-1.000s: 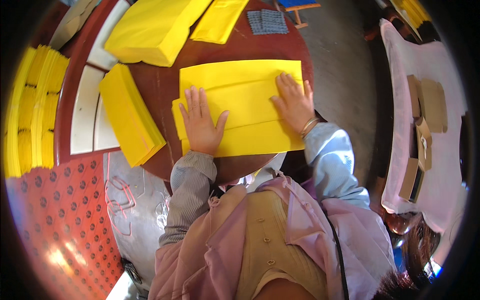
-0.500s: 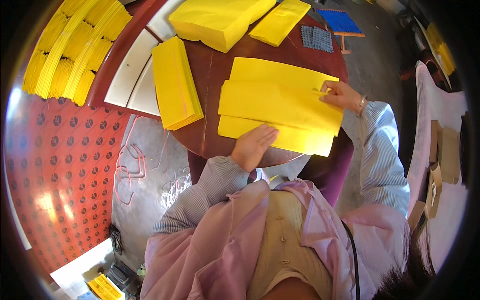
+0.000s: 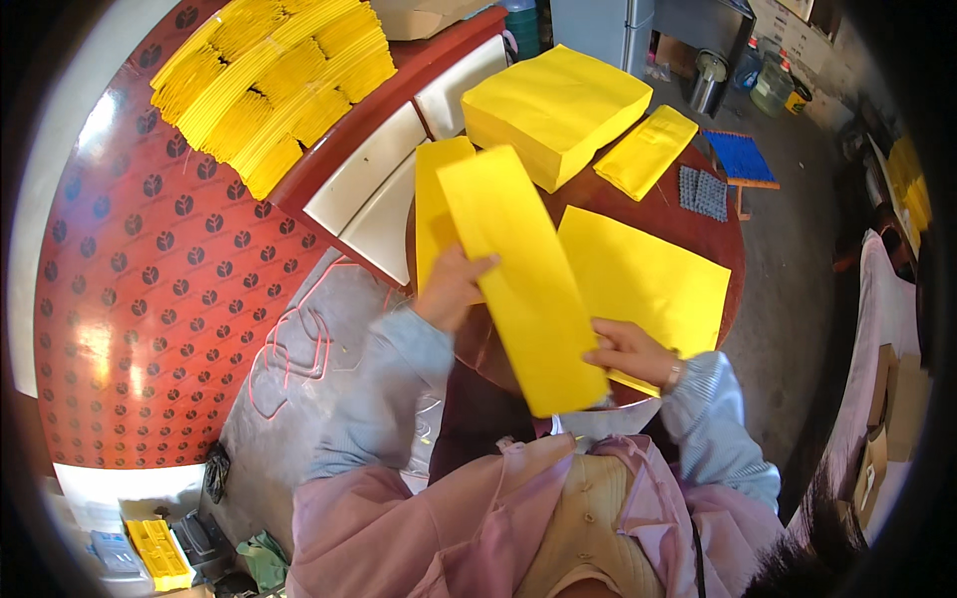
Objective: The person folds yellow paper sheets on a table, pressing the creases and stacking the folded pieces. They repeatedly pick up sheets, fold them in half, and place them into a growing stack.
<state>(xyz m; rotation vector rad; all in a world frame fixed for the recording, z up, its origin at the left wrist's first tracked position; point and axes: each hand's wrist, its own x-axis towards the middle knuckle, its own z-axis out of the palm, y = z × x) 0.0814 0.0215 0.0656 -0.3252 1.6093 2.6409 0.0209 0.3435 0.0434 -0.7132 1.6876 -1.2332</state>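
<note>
A long folded yellow paper sheet (image 3: 518, 279) is lifted above the round dark red table (image 3: 698, 224). My left hand (image 3: 451, 289) grips its left edge near the middle. My right hand (image 3: 628, 354) holds its lower right edge. Under it, on the table, lies a flat yellow sheet (image 3: 648, 279). A narrow stack of folded yellow sheets (image 3: 434, 214) lies at the table's left, behind the lifted one.
A thick pile of yellow paper (image 3: 553, 110) and a smaller folded pile (image 3: 646, 149) sit at the table's far side. A blue mat on a wooden frame (image 3: 740, 159) lies beyond. Rows of yellow bundles (image 3: 274, 85) cover the red patterned floor (image 3: 150, 299); white panels (image 3: 374, 189) lie beside.
The folded yellow sheet, pressed flat on the table before, is now raised and swung left, held in both hands. My view has turned left.
</note>
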